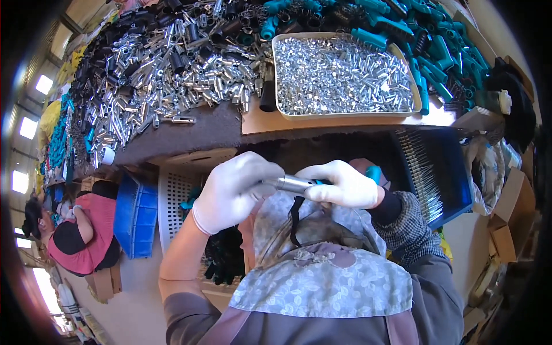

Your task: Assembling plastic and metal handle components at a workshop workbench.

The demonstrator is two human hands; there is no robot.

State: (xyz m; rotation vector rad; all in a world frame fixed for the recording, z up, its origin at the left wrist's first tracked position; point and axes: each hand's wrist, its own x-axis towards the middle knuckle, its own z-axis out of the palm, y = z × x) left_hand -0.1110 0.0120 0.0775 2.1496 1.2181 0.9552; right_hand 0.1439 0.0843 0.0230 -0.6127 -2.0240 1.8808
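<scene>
A silver metal cylinder (294,184) lies level between my two white-gloved hands, in front of my apron. My left hand (233,192) is closed round its left end, with the fingers slightly blurred. Thumb and fingers of my right hand (342,185) grip the other end, where a bit of teal shows. A teal rounded piece (374,174) sticks out behind the right hand; whether it joins the cylinder is hidden.
A beige tray (345,115) of small silver parts stands on the bench beside heaped metal parts (155,75) and teal plastic housings (440,54). Below are a white perforated basket (172,198), a blue crate (135,213) and a dark blue bin (454,195). Another person (86,236) sits at left.
</scene>
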